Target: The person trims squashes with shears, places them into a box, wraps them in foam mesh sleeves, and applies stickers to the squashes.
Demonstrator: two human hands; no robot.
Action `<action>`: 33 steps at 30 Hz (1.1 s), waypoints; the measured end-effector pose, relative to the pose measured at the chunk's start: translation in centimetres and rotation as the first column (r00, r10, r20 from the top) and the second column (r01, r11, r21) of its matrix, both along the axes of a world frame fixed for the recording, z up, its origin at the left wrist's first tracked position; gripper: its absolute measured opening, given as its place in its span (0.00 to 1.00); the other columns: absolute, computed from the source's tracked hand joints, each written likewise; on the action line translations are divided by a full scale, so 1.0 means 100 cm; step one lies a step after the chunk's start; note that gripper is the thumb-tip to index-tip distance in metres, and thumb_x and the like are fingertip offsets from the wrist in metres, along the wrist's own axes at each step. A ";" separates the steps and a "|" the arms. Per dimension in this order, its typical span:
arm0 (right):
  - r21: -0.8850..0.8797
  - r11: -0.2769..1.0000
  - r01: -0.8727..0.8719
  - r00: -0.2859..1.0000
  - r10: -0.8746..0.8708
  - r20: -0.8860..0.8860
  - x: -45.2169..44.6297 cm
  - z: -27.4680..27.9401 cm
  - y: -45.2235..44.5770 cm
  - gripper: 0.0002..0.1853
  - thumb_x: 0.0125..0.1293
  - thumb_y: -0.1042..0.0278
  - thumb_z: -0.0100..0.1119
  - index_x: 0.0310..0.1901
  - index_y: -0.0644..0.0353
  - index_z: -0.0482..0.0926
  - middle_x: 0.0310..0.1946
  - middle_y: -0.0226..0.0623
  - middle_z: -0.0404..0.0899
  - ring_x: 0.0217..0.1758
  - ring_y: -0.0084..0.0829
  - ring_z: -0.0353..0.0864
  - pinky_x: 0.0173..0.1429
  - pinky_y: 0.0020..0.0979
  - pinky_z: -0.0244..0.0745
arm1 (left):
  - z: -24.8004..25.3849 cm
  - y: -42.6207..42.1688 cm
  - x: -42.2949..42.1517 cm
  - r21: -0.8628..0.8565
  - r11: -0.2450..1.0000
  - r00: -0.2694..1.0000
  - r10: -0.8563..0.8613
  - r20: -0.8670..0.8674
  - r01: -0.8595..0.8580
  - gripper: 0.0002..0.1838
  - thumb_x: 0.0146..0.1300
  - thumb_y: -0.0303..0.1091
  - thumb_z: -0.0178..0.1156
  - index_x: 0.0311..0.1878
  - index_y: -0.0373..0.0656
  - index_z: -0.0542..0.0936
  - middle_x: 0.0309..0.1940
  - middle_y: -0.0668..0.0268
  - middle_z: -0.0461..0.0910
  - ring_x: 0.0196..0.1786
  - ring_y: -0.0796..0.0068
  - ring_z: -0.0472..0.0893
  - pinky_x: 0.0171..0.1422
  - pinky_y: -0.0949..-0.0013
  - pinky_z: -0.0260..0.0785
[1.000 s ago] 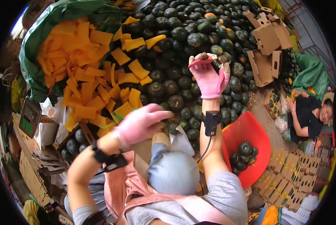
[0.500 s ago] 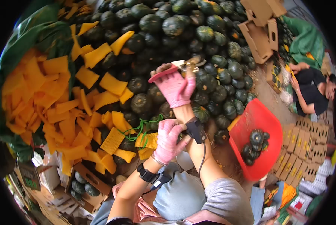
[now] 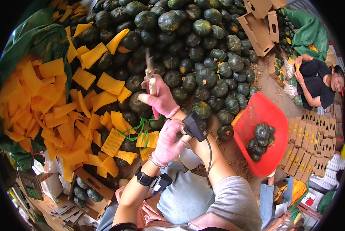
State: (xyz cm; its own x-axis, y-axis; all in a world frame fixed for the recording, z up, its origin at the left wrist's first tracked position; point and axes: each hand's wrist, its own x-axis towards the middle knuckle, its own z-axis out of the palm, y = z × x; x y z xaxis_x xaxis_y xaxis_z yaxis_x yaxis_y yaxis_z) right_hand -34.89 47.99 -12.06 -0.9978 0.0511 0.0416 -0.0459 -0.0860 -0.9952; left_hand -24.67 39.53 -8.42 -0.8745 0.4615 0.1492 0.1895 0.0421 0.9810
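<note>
Head view: right hand (image 3: 161,96), pink glove, grips the shears (image 3: 152,85) over the pile of dark-green squash (image 3: 207,77). Fingers wrap the handles, mostly hidden behind palm and tool; thumb lies across the near side. How far the handles are squeezed: can't tell. Bare fingertip ends show past the pink.

Left hand (image 3: 168,142), same glove, is at the right wrist, just beside the black device (image 3: 195,126) strapped there. Fingers bent, thumb angled toward the strap. Contact hidden; can't tell whether they pinch strap, skin or nothing.

Shears: blades point up in frame, slim, grey, smeared by blur, so edges and tip don't read. Pale, whitish section at the hand; reddish strip of handle sticks out below the palm. Pivot hard to make out. They're held above the squash, near the yellow-orange foam sleeves (image 3: 84,115), not among them.

Green twine (image 3: 140,129) lies loosely tangled over the nearest sleeves, its ends lost. Green sack (image 3: 38,32) behind them is cropped by the dark lens border. Red tub (image 3: 274,127) to the right holds a few squash; bottom mostly visible, squash underneath partly covered. Co-worker (image 3: 320,86) at far right holds something yellow, too small to read. Lower right, a denim leg (image 3: 266,194), rest of that person unclear.
</note>
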 end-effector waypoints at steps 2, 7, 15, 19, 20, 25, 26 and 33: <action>0.264 0.963 0.059 0.991 -0.025 -0.130 0.004 0.010 0.000 0.30 0.45 0.62 0.74 0.49 0.59 0.71 0.35 0.28 0.74 0.37 0.24 0.74 0.47 0.29 0.73 | -0.004 -0.004 0.002 0.013 0.999 0.999 -0.036 -0.010 0.036 0.12 0.51 0.24 0.67 0.36 0.40 0.73 0.33 0.62 0.72 0.38 0.63 0.73 0.43 0.65 0.69; -0.280 0.959 0.049 0.992 -0.014 0.126 0.000 0.007 -0.003 0.20 0.52 0.70 0.67 0.46 0.60 0.73 0.35 0.26 0.74 0.38 0.20 0.74 0.43 0.25 0.72 | -0.016 -0.005 0.003 -0.060 0.998 0.993 -0.012 -0.118 0.005 0.15 0.48 0.24 0.68 0.38 0.41 0.73 0.32 0.60 0.74 0.36 0.57 0.74 0.43 0.62 0.69; 0.847 0.346 0.403 0.780 -0.613 -0.121 -0.026 0.017 0.113 0.20 0.47 0.66 0.66 0.42 0.58 0.69 0.32 0.40 0.83 0.37 0.45 0.83 0.44 0.41 0.76 | -0.009 -0.036 -0.005 -0.348 0.937 0.998 0.018 -0.053 -0.035 0.34 0.44 0.35 0.72 0.57 0.42 0.71 0.48 0.54 0.72 0.52 0.52 0.72 0.57 0.58 0.67; 0.860 0.509 -0.019 0.922 -0.325 0.213 -0.039 -0.016 0.232 0.26 0.44 0.70 0.69 0.47 0.62 0.70 0.41 0.43 0.81 0.45 0.39 0.82 0.50 0.37 0.75 | -0.034 -0.074 0.011 -0.181 0.947 0.881 -0.161 0.446 0.265 0.27 0.54 0.42 0.71 0.53 0.40 0.74 0.39 0.61 0.77 0.43 0.69 0.78 0.49 0.67 0.72; 0.642 0.763 -0.073 0.911 -0.212 0.354 -0.039 -0.029 0.249 0.27 0.40 0.76 0.71 0.46 0.62 0.71 0.41 0.35 0.79 0.44 0.30 0.77 0.50 0.33 0.73 | -0.035 -0.081 0.014 -0.108 0.945 0.800 -0.195 0.568 0.307 0.25 0.55 0.41 0.70 0.52 0.39 0.74 0.38 0.64 0.77 0.42 0.74 0.77 0.48 0.70 0.72; 0.710 0.683 -0.171 0.865 -0.242 0.441 -0.025 0.004 0.222 0.28 0.39 0.79 0.72 0.45 0.63 0.70 0.39 0.32 0.75 0.42 0.29 0.74 0.50 0.31 0.73 | -0.055 -0.104 0.047 0.010 0.970 0.714 -0.187 0.675 0.244 0.26 0.57 0.41 0.70 0.54 0.40 0.73 0.40 0.67 0.77 0.44 0.78 0.76 0.52 0.71 0.72; 0.747 0.642 -0.172 0.852 -0.283 0.440 -0.022 0.007 0.218 0.28 0.40 0.79 0.72 0.46 0.63 0.70 0.38 0.33 0.75 0.40 0.29 0.75 0.48 0.31 0.74 | -0.056 -0.106 0.051 0.067 0.973 0.691 -0.204 0.694 0.220 0.26 0.57 0.42 0.70 0.54 0.40 0.73 0.40 0.67 0.77 0.44 0.78 0.76 0.53 0.71 0.71; -0.099 0.988 -0.119 0.884 0.151 0.442 0.045 0.022 0.141 0.28 0.45 0.73 0.71 0.50 0.60 0.71 0.41 0.28 0.72 0.46 0.25 0.73 0.54 0.28 0.70 | -0.024 -0.072 0.021 0.665 0.676 0.451 -0.509 0.733 -0.318 0.42 0.64 0.70 0.44 0.75 0.60 0.48 0.68 0.51 0.60 0.63 0.51 0.70 0.65 0.51 0.67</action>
